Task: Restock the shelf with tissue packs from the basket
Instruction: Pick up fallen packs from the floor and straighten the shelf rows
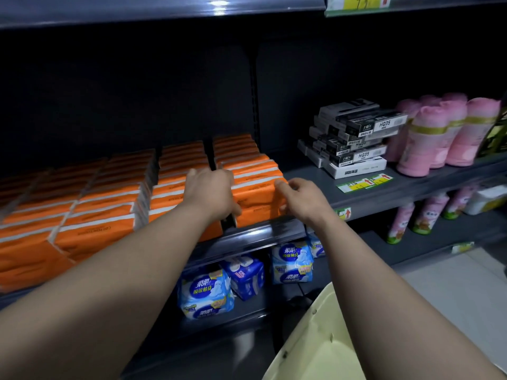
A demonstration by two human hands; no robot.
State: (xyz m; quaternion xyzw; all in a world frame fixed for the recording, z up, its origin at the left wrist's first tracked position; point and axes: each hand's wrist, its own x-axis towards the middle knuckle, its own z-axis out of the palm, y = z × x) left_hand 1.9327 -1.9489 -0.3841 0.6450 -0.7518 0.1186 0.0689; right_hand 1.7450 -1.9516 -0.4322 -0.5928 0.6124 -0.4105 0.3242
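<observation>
Forearms (115, 270) outstretched, left hand (211, 193) and right hand (301, 200) fingers (281, 185) grasp the front tissue pack (258, 193).

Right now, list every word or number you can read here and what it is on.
"HQ35": labels on the black-and-white boxes.
"瞬吸贴身": front of the blue packs.
Print on the orange tissue packs: too blurred to read.
Shelf-edge price tags and the yellow tag overhead: too blurred to read.
</observation>
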